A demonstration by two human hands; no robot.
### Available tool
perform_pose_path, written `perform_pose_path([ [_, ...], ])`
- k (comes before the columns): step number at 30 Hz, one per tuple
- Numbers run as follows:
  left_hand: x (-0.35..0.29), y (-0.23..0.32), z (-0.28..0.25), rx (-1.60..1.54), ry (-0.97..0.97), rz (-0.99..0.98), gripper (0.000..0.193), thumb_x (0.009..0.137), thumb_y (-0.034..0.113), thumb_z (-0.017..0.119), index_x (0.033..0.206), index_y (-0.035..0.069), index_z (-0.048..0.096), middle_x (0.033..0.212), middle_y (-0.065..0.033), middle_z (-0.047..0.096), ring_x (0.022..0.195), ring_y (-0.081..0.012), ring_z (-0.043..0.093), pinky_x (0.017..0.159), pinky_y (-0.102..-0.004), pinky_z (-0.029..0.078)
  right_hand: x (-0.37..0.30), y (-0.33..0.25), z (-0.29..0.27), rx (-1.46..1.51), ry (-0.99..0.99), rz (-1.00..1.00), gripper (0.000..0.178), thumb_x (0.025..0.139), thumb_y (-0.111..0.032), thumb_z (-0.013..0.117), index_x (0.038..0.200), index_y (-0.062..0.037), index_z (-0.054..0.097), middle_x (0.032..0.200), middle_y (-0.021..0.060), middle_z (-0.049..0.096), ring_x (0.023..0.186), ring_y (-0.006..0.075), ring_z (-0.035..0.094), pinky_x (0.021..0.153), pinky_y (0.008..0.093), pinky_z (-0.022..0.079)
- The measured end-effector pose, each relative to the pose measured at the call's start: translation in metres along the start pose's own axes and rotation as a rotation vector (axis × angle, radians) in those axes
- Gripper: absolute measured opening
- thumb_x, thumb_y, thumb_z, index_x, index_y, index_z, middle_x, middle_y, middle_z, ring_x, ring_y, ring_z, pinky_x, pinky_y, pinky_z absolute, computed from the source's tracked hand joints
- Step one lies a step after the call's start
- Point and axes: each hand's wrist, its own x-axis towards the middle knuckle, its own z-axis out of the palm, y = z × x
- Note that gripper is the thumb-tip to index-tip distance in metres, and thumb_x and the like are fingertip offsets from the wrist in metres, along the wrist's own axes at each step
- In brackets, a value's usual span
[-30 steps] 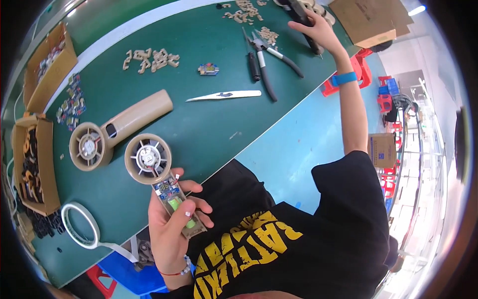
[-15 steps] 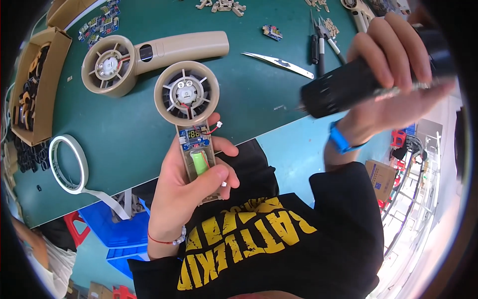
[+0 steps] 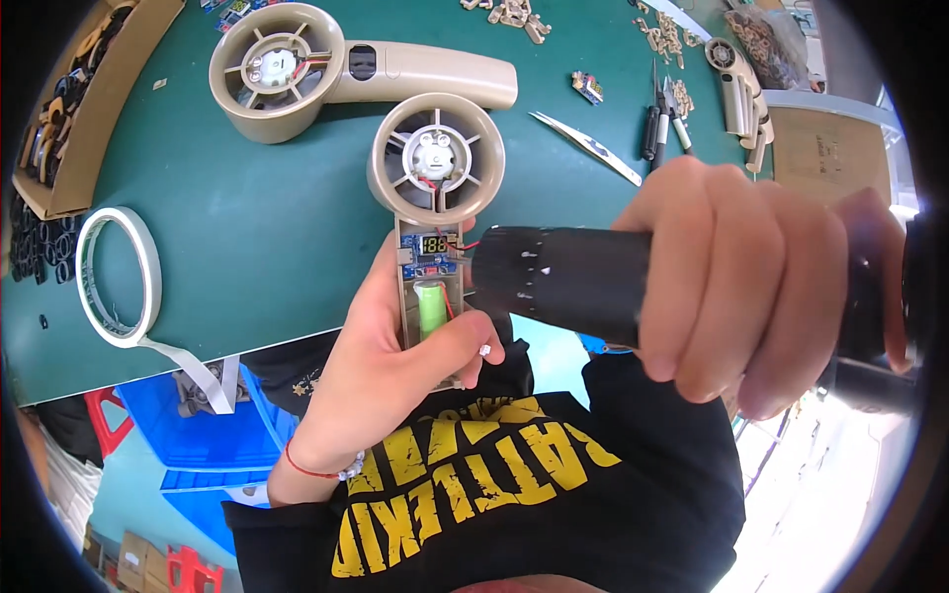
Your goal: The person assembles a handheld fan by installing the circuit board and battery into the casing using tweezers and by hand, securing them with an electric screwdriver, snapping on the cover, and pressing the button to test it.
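Note:
My left hand (image 3: 381, 371) is wrapped around the opened handle of a beige handheld fan (image 3: 401, 193), holding its round head away from me. Inside the handle sit a small blue circuit board (image 3: 432, 259) with a digit display and a green cylindrical battery (image 3: 432, 309). A white connector (image 3: 484, 350) on a wire pokes out by the left thumb. My right hand (image 3: 736, 287) grips a black power screwdriver (image 3: 563, 282), lying nearly level. Its nose is at the board's right edge; whether the bit touches a screw I cannot tell.
Beyond the held fan lies another beige fan (image 3: 435, 81). White tape (image 3: 148, 287) stands at the left, near a cardboard box (image 3: 89, 148) of parts. Tweezers (image 3: 583, 145), a loose circuit board (image 3: 586, 87) and hand tools (image 3: 654, 124) lie farther right. A blue bin (image 3: 198, 435) stands below the table edge.
My right hand has brought the power screwdriver down and left to the opened handle. The view has shifted, and the held fan now appears farther right, still in my left hand.

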Motion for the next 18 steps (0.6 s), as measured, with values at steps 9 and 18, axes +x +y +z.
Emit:
perform_pose_path([
  [9, -0.001, 0.003, 0.006, 0.003, 0.013, -0.010, 0.060, 0.092, -0.006, 0.059, 0.146, 0.003, 0.033, 0.086, -0.0075, 0.064, 0.071, -0.0096, 0.060, 0.060, -0.0226, 0.048, 0.013, 0.000, 0.013, -0.155, 0.012, 0.106, 0.023, 0.100, -0.019, 0.060, 0.120, -0.0077, 0.057, 0.084, 0.0094, 0.068, 0.060, 0.0185, 0.065, 0.055, 0.0291, 0.060],
  [18, 0.001, 0.002, 0.004, -0.025, -0.005, -0.025, 0.060, 0.091, -0.005, 0.061, 0.145, 0.003, 0.034, 0.088, -0.0060, 0.062, 0.072, -0.0085, 0.060, 0.060, -0.0221, 0.048, 0.003, 0.023, 0.007, -0.052, 0.035, -0.107, 0.026, 0.101, -0.026, 0.059, 0.120, -0.0091, 0.057, 0.085, 0.0098, 0.068, 0.061, 0.0181, 0.065, 0.055, 0.0286, 0.059],
])
